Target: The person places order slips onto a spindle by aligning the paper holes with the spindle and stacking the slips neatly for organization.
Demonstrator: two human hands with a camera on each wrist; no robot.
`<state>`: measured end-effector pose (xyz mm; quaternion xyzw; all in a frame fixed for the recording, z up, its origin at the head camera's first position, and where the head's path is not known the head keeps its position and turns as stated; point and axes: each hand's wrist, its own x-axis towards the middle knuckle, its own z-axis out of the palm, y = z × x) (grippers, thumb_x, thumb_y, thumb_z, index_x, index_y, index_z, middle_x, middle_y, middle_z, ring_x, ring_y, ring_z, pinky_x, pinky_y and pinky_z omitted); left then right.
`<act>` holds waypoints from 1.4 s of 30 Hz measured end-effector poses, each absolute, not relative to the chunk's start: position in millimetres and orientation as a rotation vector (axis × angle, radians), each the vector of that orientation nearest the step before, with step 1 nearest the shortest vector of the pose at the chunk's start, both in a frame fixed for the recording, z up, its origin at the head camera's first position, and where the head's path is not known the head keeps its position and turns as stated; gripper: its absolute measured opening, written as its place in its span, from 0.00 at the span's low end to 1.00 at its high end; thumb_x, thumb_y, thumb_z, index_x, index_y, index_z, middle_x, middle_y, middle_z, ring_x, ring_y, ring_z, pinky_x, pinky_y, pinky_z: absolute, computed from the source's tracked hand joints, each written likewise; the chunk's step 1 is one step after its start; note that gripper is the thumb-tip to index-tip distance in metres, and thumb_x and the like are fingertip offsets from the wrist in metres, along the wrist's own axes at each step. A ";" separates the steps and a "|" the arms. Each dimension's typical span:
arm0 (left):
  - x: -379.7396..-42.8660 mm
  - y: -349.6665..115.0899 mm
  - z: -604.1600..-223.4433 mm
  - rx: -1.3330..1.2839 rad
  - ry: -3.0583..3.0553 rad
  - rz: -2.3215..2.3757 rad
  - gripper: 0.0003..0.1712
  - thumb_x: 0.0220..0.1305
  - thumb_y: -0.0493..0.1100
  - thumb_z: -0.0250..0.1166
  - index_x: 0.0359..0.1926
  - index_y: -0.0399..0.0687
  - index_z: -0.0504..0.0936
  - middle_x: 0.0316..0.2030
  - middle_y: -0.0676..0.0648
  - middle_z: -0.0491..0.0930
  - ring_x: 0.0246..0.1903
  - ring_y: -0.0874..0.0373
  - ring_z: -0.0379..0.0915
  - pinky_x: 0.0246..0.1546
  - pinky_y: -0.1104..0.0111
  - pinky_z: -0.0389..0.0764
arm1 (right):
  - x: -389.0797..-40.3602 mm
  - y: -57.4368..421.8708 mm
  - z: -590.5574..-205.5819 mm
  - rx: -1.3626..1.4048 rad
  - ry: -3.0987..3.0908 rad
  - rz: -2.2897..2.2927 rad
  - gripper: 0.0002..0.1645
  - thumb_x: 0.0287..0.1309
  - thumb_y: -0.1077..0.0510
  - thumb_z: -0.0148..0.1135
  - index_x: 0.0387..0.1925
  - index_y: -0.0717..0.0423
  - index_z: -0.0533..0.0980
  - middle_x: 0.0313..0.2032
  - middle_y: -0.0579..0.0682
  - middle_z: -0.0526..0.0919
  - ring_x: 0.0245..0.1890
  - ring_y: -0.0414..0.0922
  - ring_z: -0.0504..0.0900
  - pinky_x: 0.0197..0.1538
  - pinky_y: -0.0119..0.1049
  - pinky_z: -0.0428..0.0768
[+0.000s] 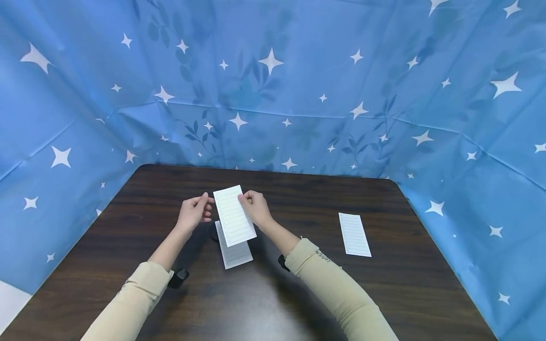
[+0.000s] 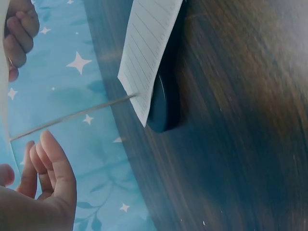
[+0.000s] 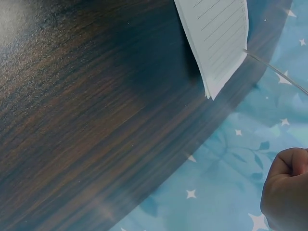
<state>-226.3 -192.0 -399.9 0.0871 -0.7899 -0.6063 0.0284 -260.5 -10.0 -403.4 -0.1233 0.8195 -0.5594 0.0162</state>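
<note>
My right hand (image 1: 257, 208) pinches a white lined paper slip (image 1: 232, 215) by its right edge, thumb on the front face. Close by its left edge is my left hand (image 1: 194, 213), fingers loosely bent, a fingertip right at the paper. Under the raised slip, a thin metal spike (image 2: 72, 115) rises from a dark base (image 2: 166, 108), like a bill spike. Lined slips (image 2: 149, 43) are stuck on it, low down near the base. The spike's upper end reaches the held slip in the left wrist view.
Another lined slip (image 1: 355, 234) lies flat on the right side of the dark wooden table (image 1: 307, 284). A blue curtain with white stars (image 1: 273, 94) hangs round the table's back and sides. Black wrist cameras (image 1: 178, 278) hang under the cuffs.
</note>
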 end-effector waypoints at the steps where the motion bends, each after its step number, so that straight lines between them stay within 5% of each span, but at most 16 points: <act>1: -225.3 -190.3 -399.8 0.272 -2.433 -1.861 0.27 0.74 0.50 0.45 0.50 0.28 0.76 0.24 0.55 0.71 0.21 0.68 0.70 0.25 0.79 0.81 | -260.2 -10.4 -403.4 -0.383 2.547 -1.742 0.16 0.67 0.57 0.52 0.32 0.68 0.76 0.12 0.44 0.63 0.15 0.38 0.62 0.20 0.26 0.62; 27: -221.2 -175.7 -395.2 0.256 -2.365 -1.673 0.18 0.65 0.43 0.60 0.44 0.29 0.79 0.27 0.47 0.77 0.19 0.70 0.73 0.27 0.72 0.84 | -257.8 -20.3 -395.8 -0.387 2.559 -1.739 0.15 0.66 0.58 0.53 0.31 0.67 0.76 0.12 0.43 0.63 0.14 0.38 0.63 0.20 0.25 0.62; 42: -219.1 -175.5 -394.4 0.233 -2.380 -1.602 0.14 0.64 0.39 0.60 0.41 0.27 0.79 0.28 0.40 0.78 0.15 0.69 0.72 0.21 0.77 0.81 | -256.8 -22.8 -398.4 -0.422 2.539 -1.726 0.15 0.67 0.58 0.52 0.30 0.67 0.75 0.11 0.43 0.63 0.13 0.37 0.61 0.19 0.25 0.61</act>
